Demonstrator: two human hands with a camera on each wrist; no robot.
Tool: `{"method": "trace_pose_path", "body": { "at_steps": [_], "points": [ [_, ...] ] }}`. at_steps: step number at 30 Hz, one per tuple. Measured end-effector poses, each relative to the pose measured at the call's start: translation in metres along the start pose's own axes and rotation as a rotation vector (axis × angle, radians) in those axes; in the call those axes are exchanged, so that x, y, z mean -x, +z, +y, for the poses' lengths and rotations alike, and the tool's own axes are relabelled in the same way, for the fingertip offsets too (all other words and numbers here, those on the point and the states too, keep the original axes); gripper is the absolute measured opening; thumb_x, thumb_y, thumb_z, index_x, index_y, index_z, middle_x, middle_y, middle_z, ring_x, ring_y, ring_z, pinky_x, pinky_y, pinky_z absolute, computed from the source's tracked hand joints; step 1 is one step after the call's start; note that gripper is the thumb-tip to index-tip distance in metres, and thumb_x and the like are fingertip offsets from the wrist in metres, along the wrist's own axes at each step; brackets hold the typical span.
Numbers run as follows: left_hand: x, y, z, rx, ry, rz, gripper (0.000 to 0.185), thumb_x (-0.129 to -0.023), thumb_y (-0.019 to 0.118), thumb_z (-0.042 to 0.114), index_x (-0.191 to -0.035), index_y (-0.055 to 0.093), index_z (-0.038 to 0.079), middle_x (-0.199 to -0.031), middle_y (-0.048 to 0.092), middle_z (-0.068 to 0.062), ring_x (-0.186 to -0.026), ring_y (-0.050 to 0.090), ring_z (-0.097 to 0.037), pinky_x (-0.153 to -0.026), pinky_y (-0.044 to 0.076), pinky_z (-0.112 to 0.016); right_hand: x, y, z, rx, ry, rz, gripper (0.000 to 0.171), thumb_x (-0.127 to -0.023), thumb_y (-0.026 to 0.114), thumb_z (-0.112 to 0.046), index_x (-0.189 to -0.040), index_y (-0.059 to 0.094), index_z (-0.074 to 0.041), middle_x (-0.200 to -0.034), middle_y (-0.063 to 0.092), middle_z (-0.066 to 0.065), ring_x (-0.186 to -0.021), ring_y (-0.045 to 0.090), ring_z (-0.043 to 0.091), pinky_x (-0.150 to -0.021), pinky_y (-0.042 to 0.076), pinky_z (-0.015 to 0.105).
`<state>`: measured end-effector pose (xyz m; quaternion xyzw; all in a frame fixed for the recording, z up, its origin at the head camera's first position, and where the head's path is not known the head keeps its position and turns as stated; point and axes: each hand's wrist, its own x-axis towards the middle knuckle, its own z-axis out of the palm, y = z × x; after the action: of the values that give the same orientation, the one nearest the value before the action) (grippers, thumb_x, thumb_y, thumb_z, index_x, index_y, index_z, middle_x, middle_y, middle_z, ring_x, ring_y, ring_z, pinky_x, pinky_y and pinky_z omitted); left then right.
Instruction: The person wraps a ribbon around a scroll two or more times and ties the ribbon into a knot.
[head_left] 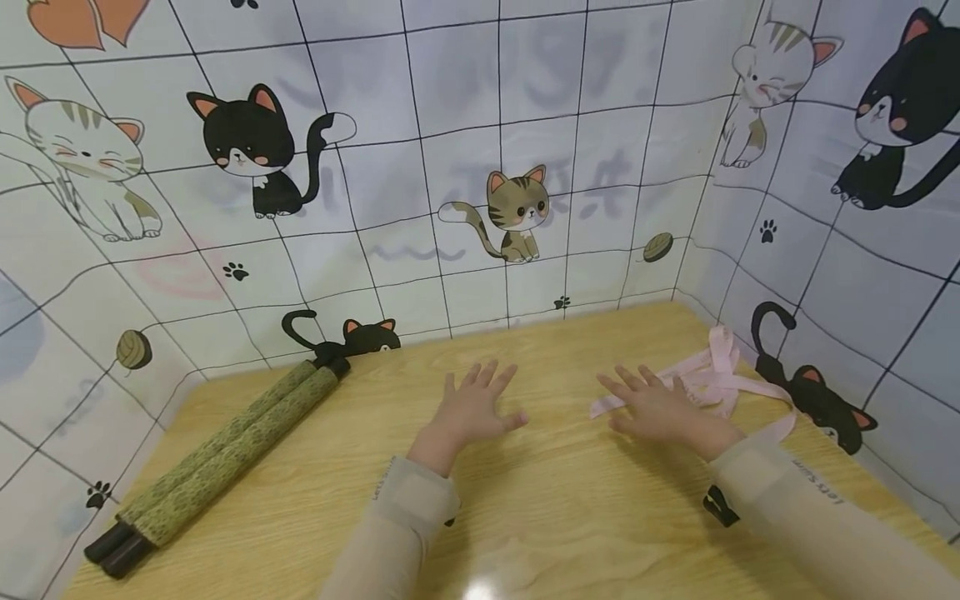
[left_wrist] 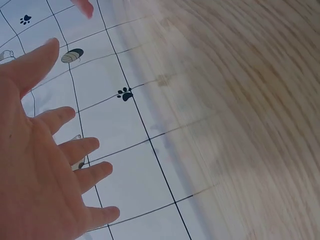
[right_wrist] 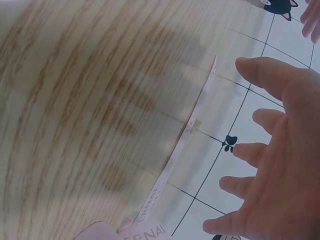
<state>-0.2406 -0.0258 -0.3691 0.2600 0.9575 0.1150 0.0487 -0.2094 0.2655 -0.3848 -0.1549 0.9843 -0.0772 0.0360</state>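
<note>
1. pink ribbon [head_left: 718, 380] lies in loose loops on the worktop [head_left: 570, 508], near its right edge; dark lettering shows on it in the right wrist view.
2. the right hand [head_left: 657, 406] is spread wide, fingers and thumb apart, above the worktop; in the head view it overlaps the ribbon, whose one end sticks out past the fingers towards the space between the hands.
3. the left hand [head_left: 474, 410] is also spread wide, thumb pointing towards the right hand, over the middle of the worktop.
4. two green rods [head_left: 240, 458] with black ends lie side by side, slanted, on the left part of the worktop, well apart from the left hand.
5. white wall [head_left: 465, 108] with black grid lines and cartoon cats stands behind.
</note>
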Motion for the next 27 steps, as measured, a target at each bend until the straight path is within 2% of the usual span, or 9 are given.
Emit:
{"method": "trace_pose_path", "body": {
  "at_steps": [10, 20, 27],
  "points": [
    [-0.010, 0.007, 0.023, -0.059, 0.079, -0.008, 0.077, -0.087, 0.043, 0.067, -0.150, 0.017, 0.030, -0.155, 0.016, -0.005, -0.141, 0.014, -0.031, -0.106, 0.009, -0.063, 0.001, 0.008, 0.001, 0.019, 0.030, -0.020, 0.065, -0.093, 0.052, -0.043, -0.147, 0.028, -0.017, -0.150, 0.023, 0.020, -0.132, 0.017, 0.052, -0.092, 0.009, 0.077],
    [-0.020, 0.014, 0.042, -0.058, 0.094, -0.022, 0.076, -0.087, 0.047, 0.064, -0.149, 0.017, 0.033, -0.155, 0.014, -0.002, -0.141, 0.012, -0.029, -0.107, 0.007, -0.061, 0.001, 0.009, -0.004, 0.038, 0.016, -0.029, 0.062, -0.091, 0.057, -0.038, -0.144, 0.036, -0.013, -0.147, 0.031, 0.019, -0.132, 0.021, 0.051, -0.093, 0.010, 0.076],
    [-0.022, 0.018, 0.052, -0.061, 0.112, -0.032, 0.076, -0.087, 0.047, 0.063, -0.150, 0.017, 0.032, -0.155, 0.015, -0.003, -0.141, 0.013, -0.029, -0.108, 0.005, -0.060, 0.000, 0.014, -0.002, 0.093, 0.003, -0.090, 0.060, -0.090, 0.057, -0.038, -0.141, 0.041, -0.012, -0.144, 0.037, 0.017, -0.132, 0.022, 0.050, -0.093, 0.011, 0.076]
  ]
}}
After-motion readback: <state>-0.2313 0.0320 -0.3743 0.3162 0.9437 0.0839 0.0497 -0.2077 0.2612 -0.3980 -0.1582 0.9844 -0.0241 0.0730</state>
